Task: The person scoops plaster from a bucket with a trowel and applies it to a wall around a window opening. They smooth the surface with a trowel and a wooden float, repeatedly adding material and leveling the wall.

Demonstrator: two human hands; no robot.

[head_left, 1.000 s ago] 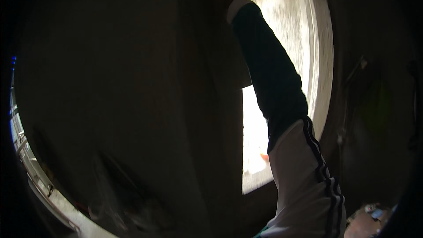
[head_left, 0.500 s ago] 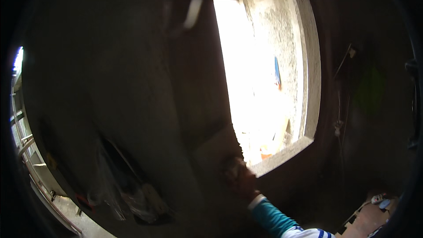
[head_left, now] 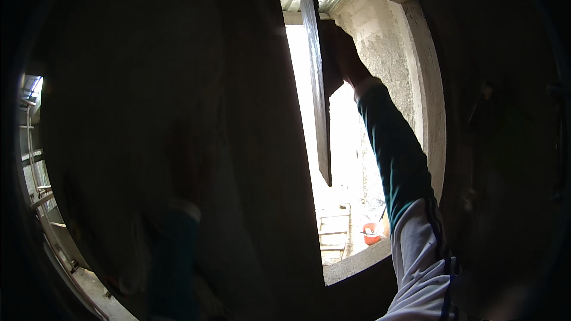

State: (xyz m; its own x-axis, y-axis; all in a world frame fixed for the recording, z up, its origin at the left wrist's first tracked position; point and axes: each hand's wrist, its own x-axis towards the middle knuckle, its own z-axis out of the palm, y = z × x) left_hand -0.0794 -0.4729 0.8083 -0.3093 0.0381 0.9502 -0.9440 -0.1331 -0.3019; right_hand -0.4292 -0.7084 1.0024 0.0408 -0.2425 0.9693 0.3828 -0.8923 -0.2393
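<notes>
My right hand (head_left: 344, 50) is raised in front of the bright window opening, its fingers closed on the back of a plastering float (head_left: 318, 83). The float is long and flat, held nearly upright and seen almost edge-on. Its handle is lost in shadow behind the hand. To the left, the dark wall (head_left: 250, 142) runs up to the opening's edge, apart from the float in this picture. My left hand (head_left: 189, 163) is up before that wall, above a pale cuff and teal sleeve. Deep shadow hides its fingers and anything in them.
A rough concrete frame (head_left: 419, 77) borders the opening on the right. Through it show a red-orange bucket (head_left: 371, 235) and a ladder-like wooden frame (head_left: 334, 229) lower down. Pale rails (head_left: 35, 178) stand at the far left rim. The right side is very dark.
My right hand has risen from the opening's lower left corner to its upper part, with the float now in sight. My left forearm has come into view at lower left.
</notes>
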